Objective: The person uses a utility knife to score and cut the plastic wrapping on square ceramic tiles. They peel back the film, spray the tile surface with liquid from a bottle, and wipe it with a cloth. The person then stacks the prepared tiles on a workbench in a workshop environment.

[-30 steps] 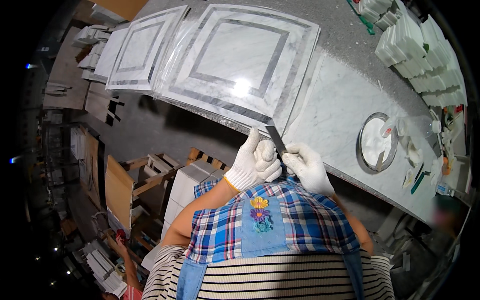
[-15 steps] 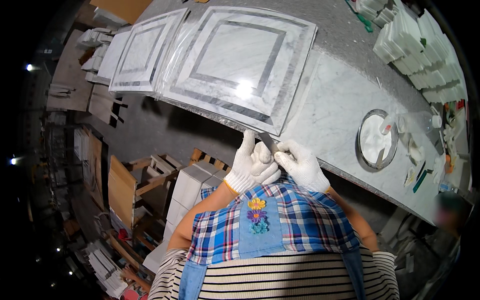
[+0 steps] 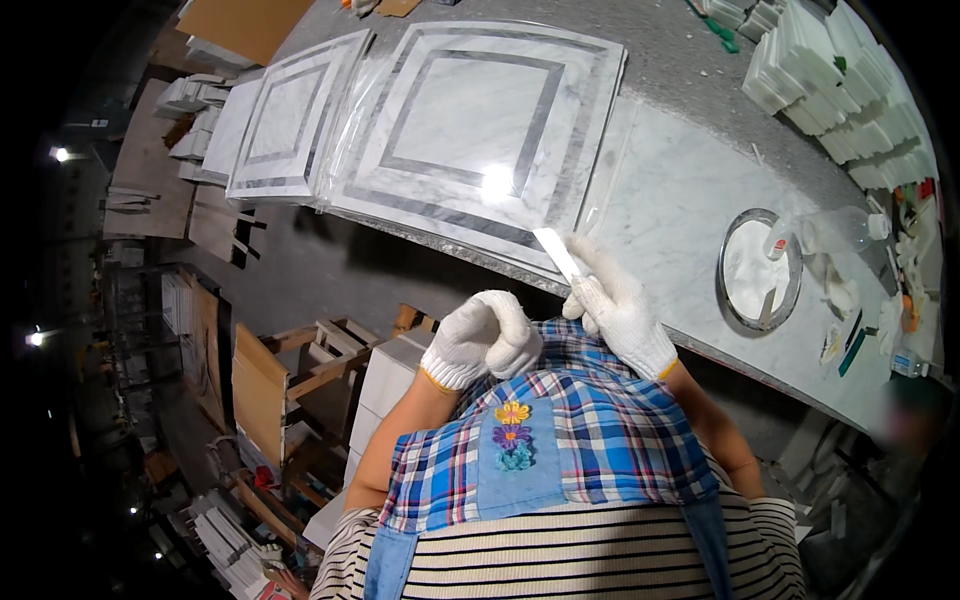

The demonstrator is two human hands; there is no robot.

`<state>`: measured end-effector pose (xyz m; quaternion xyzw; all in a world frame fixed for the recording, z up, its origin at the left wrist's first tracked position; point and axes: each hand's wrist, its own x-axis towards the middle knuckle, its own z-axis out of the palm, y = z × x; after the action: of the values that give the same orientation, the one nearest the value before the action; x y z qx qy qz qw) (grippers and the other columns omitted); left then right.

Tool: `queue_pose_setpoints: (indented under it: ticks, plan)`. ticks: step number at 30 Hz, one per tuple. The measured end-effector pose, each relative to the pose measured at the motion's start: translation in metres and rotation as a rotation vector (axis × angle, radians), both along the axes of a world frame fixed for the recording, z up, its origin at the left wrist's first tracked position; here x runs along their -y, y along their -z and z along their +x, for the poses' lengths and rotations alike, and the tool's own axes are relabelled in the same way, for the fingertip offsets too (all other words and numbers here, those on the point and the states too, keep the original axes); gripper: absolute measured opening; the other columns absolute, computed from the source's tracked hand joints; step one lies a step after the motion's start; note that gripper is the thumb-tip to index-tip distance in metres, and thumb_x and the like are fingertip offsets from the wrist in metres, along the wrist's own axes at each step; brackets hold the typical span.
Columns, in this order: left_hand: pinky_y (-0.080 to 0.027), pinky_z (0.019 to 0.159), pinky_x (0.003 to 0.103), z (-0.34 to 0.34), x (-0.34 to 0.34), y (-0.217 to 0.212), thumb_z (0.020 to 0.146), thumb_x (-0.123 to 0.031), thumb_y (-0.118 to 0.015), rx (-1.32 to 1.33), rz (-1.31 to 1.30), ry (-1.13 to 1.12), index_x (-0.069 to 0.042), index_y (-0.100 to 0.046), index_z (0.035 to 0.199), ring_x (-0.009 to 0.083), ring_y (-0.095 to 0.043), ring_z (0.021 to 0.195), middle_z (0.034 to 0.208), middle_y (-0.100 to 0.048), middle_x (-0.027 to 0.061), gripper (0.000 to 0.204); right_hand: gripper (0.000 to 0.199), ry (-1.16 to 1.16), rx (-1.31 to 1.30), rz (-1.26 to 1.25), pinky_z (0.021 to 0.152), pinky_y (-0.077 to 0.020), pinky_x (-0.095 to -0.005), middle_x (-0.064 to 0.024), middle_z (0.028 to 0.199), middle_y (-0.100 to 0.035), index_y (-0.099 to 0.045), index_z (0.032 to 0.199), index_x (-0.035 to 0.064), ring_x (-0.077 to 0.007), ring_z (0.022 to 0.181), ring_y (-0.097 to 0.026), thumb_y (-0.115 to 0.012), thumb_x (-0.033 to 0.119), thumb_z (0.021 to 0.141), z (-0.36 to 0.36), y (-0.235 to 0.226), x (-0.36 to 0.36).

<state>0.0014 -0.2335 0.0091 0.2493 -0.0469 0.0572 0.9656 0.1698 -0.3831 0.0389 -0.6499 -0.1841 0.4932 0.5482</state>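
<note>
My right hand (image 3: 620, 310), in a white knit glove, grips a flat, narrow scraper blade (image 3: 557, 255) that shines bright white. Its tip points up and left, over the near right corner of a marble panel (image 3: 470, 110) with grey inlaid frames. My left hand (image 3: 482, 338), gloved the same way, is curled closed in front of my blue plaid apron (image 3: 620, 430), apart from the blade and the panel. What its fingers hold, if anything, is hidden. To the left of the big panel lies a similar marble panel (image 3: 290, 115).
On the right of the stone bench (image 3: 665, 190) stands a round metal dish (image 3: 735, 318) of white paste, with a clear plastic bottle (image 3: 850, 232) beside it. White tile stacks (image 3: 830, 80) fill the far right. Wooden frames (image 3: 262, 390) and white blocks (image 3: 385, 380) stand lower left.
My hands have come apart: the left drew back to the left and curled, while the right rose slightly with the scraper blade, which now catches the light.
</note>
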Motion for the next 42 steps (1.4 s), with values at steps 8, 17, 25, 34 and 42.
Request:
queue_pose_setpoints:
  ticks: [8, 17, 25, 34, 42]
  plan:
    - [-0.044, 0.051, 0.033, 0.006, 0.013, 0.002, 0.104, -0.073, -0.038, 0.237, -0.386, 0.111, -0.004, -0.067, 0.121, 0.0161, -0.051, 0.048, 0.055, -0.052, 0.0007, 0.077, 0.028, -0.106, 0.624, 0.418, 0.077, -0.0581, -0.0354, -0.0137, 0.101, -0.074, -0.076, 0.117, 0.0066, -0.0306, 0.088, -0.072, -0.072, 0.011, 0.09, -0.011, -0.022, -0.021]
    - [-0.044, 0.05, 0.032, 0.005, 0.014, 0.002, 0.104, -0.074, -0.038, 0.216, -0.407, 0.077, -0.008, -0.067, 0.124, 0.0154, -0.05, 0.048, 0.055, -0.053, 0.0001, 0.075, 0.014, -0.03, 1.02, 0.46, 0.066, -0.0552, -0.041, -0.0077, 0.083, -0.069, -0.076, 0.099, 0.0135, -0.0294, 0.077, -0.069, -0.075, 0.019, 0.086, -0.016, -0.007, -0.031]
    - [-0.053, 0.062, 0.036, -0.03, -0.018, -0.007, 0.106, -0.053, -0.056, -0.342, 0.342, -0.114, 0.001, -0.072, 0.111, 0.0224, -0.061, 0.06, 0.07, -0.066, 0.0135, 0.057, 0.019, -0.031, 1.012, -0.045, 0.063, -0.0497, -0.0432, -0.0098, 0.071, -0.064, -0.073, 0.079, 0.009, -0.0309, 0.072, -0.066, -0.075, 0.024, 0.091, 0.017, 0.025, 0.032]
    - [-0.028, 0.12, 0.057, 0.03, -0.021, 0.037, 0.085, -0.047, -0.076, -0.632, 2.468, -0.544, 0.009, -0.049, 0.141, 0.0455, -0.04, 0.142, 0.149, -0.048, 0.0264, 0.083, 0.018, 0.096, 0.937, -0.02, 0.074, -0.051, -0.0434, -0.0131, 0.087, -0.068, -0.075, 0.106, 0.0061, -0.034, 0.083, -0.065, -0.075, 0.008, 0.089, 0.008, 0.038, 0.056]
    - [-0.058, 0.075, 0.036, 0.015, 0.027, 0.031, 0.102, -0.035, -0.064, -0.378, 1.494, 0.027, -0.002, -0.072, 0.121, 0.0253, -0.07, 0.075, 0.085, -0.073, 0.0149, 0.039, 0.02, -0.004, 0.874, -0.017, 0.075, -0.0527, -0.0411, -0.0156, 0.09, -0.071, -0.076, 0.112, 0.004, -0.0335, 0.085, -0.068, -0.071, 0.006, 0.093, 0.016, 0.035, 0.056]
